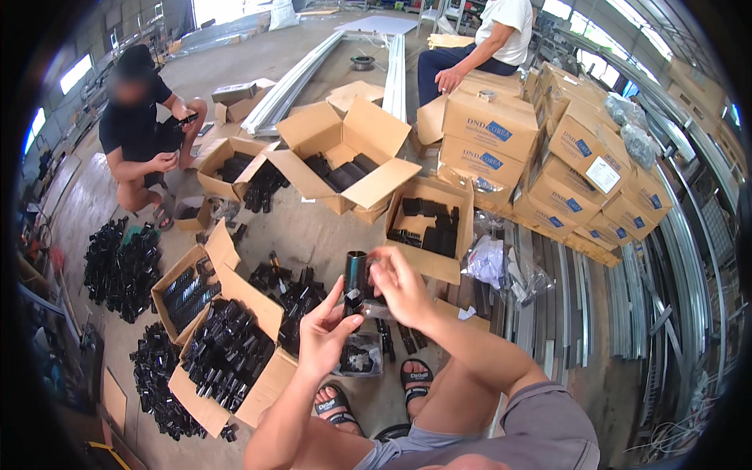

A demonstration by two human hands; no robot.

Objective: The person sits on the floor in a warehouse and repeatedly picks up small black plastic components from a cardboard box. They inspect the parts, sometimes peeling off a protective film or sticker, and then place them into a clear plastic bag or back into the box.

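In front of me my left hand (323, 333) holds a glossy black tube-shaped part (356, 272) upright, with thumb and fingers closed around its lower end. My right hand (401, 288) is beside the tube's upper right side, its fingers bent and pressed together. Whatever those fingers hold is hidden. Below the hands, a clear plastic tub (377, 366) with small black pieces stands on the floor. Just left of it lies a heap of black parts (301, 301), and several more lie to its right.
An open carton (262, 309) full of black parts stands at left, beside loose piles (160, 384). Further open cartons (368, 160) hold black parts. Stacked closed cartons (489, 117) and metal profiles (627, 305) are at right. One person (129, 125) squats far left; another (501, 43) sits behind the cartons.
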